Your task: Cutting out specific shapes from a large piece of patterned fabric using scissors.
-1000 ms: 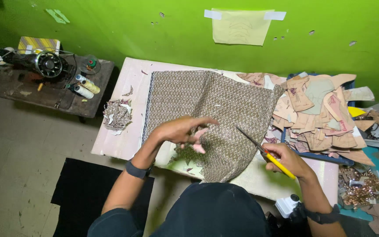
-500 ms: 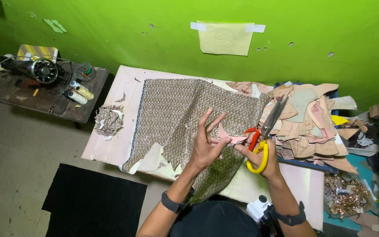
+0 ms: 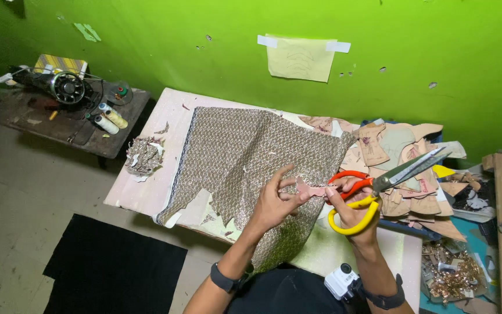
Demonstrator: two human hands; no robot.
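I saw a pale yellow paper sheet (image 3: 300,58) taped to the green wall. My left hand (image 3: 274,203) pinched a small pink cut-out piece (image 3: 311,189) over the brown patterned woven fabric (image 3: 251,154); my right hand (image 3: 352,212) gripped yellow-and-orange-handled scissors (image 3: 379,186).

- A bright green wall (image 3: 193,35) fills the back of the room, chipped in spots, with a pale yellow paper sheet (image 3: 300,58) taped to it.
- The floor (image 3: 24,197) is dull grey concrete, with a black mat (image 3: 111,273) lying on it.
- A pale pink work surface (image 3: 146,186) stands against the wall.
- To the left, a low dark wooden side surface (image 3: 82,136) carries a black sewing machine (image 3: 59,84) and thread spools (image 3: 110,118).
- Light is even, somewhat dim at the left edge.
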